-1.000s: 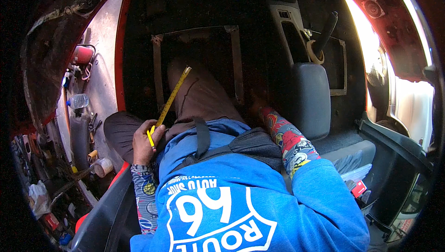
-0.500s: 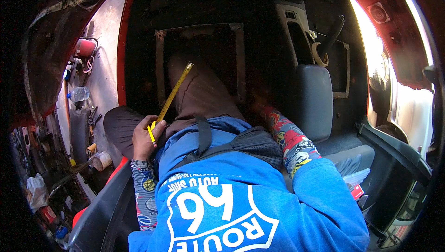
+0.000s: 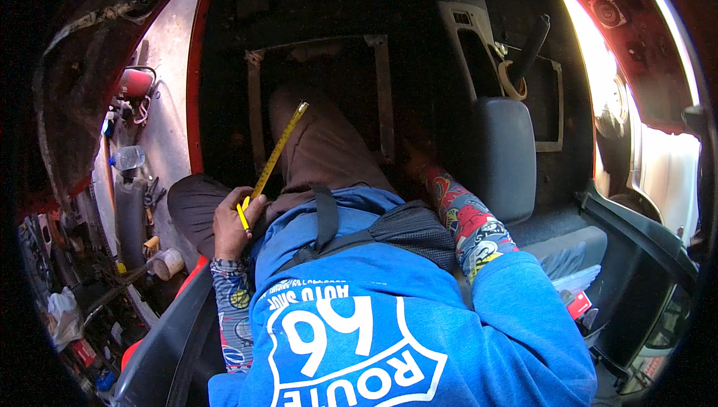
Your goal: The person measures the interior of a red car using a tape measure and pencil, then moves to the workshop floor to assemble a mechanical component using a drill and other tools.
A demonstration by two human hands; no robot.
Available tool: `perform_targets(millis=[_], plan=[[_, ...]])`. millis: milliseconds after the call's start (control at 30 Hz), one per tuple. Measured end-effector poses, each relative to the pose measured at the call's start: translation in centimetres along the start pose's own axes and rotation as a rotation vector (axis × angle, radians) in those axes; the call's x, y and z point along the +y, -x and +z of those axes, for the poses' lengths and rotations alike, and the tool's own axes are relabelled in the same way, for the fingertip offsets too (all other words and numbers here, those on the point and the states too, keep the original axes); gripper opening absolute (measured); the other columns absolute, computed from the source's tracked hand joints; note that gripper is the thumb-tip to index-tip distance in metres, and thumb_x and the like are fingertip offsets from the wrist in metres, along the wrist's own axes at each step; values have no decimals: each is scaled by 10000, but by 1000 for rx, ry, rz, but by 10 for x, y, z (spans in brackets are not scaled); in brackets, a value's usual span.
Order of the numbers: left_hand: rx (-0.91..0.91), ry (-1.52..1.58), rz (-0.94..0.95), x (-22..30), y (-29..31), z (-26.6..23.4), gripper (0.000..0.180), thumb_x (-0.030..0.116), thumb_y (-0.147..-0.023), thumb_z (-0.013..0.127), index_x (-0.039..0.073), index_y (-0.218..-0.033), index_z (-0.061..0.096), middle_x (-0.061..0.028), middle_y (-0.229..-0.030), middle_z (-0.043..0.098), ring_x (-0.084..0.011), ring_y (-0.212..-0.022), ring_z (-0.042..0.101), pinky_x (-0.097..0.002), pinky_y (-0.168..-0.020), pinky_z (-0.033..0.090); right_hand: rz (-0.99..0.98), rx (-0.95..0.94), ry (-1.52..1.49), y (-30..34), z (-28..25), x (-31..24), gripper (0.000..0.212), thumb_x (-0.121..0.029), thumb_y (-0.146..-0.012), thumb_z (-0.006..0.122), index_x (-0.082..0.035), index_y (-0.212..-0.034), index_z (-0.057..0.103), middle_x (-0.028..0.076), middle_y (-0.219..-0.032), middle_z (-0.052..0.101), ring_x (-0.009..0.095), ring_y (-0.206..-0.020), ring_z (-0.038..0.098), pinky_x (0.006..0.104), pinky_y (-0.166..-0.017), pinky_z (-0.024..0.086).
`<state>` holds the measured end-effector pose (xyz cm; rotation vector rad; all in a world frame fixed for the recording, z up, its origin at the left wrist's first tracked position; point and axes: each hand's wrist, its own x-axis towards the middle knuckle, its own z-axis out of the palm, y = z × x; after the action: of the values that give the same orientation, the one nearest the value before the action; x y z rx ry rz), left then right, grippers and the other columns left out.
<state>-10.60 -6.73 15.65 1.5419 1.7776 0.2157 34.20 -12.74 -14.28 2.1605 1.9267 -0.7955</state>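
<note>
Gripping a yellow tape measure blade (image 3: 280, 148) and a slim yellow pencil (image 3: 243, 217), the left hand (image 3: 230, 226) sits beside the lap. The blade slants forward over the brown trousers (image 3: 329, 149), its hooked tip between the sides of a rectangular metal frame (image 3: 384, 100). Deep shadow covers the right hand (image 3: 416, 158), left of the grey armrest (image 3: 502, 160); I cannot tell its grip.

- A tape blade (image 3: 278, 151) is held in the left hand (image 3: 230, 224), directed forward and rightward over the thigh (image 3: 333, 154).
- A pencil-like tool (image 3: 243, 217) is held in the same hand.
- A frame (image 3: 255, 108) is set ahead, between the hands.
- An armrest (image 3: 505, 160) is positioned right of the right hand (image 3: 419, 162); a handbrake lever (image 3: 535, 39) is placed farther forward.
- A bottle (image 3: 129, 157) is seen left and ahead of the left hand, a tub (image 3: 167, 264) left and behind.
</note>
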Motion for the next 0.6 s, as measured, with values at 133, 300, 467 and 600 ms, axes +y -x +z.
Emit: perform_targets(millis=[133,300,467,600], plan=[[3,-10,17,0,0,0,490,442,-886,761,31,-1149,726,-176,-1038,754,-302,-969,733,-369,-855,546,-29,-97,-164,-4,1,3,820,-378,-868,684,-199,-1602,366,202,-1619,370,394,-1506,308,512,-1247,192],[-17,37,-61,0,0,-1,502,454,-866,771,39,-1147,734,-182,-1055,753,-317,-982,731,-376,-862,548,-133,-337,-594,1,-1,5,803,-294,-869,709,-175,-1593,382,190,-1581,432,368,-1466,382,481,-1218,267],[-2,-5,-46,6,0,-1,507,462,-862,766,44,-1148,738,-180,-1071,755,-329,-1006,729,-388,-883,547,-186,-440,-742,6,-25,-7,790,-210,-870,733,-152,-1584,399,179,-1543,494,342,-1426,455,449,-1190,341],[-6,-59,-60,11,-2,-2,516,472,-862,758,44,-1149,739,-191,-1085,752,-339,-1028,727,-397,-896,548,-90,-424,-710,9,-35,-13,791,-151,-856,772,-119,-1567,426,169,-1497,554,326,-1377,524,430,-1155,407]])
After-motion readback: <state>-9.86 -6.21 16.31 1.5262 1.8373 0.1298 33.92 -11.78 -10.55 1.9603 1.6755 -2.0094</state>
